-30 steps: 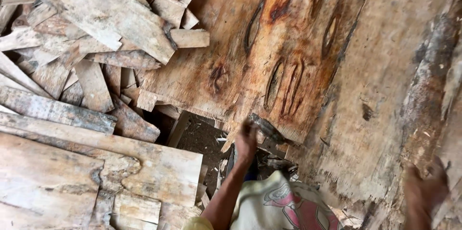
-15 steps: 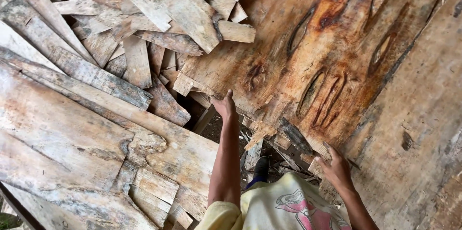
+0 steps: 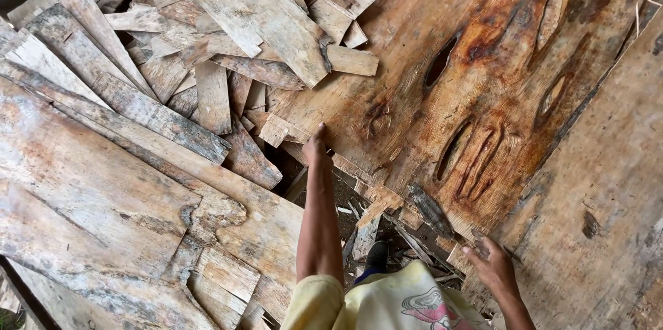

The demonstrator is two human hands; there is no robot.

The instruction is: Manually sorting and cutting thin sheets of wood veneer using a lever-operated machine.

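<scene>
Fingers of your left hand (image 3: 316,149) press along the ragged lower edge of the big reddish veneer sheet (image 3: 469,74); whether they curl under it or only lie against it cannot be told from above. Your right hand (image 3: 492,269) has its fingers loosely bent at the sheet's torn lower corner, touching the splintered edge beside a dark strip of bark (image 3: 429,209), with no clear pinch to be seen. The sheet itself lies slanted over the heap, its upper edge tucked under loose offcuts (image 3: 262,19) and a grey sheet (image 3: 608,219) beside it on the right. To shift it well, get both grips past the frayed rim onto sound wood, and raise the two sides evenly, since thin veneer with long knot slits probably splits if twisted.
</scene>
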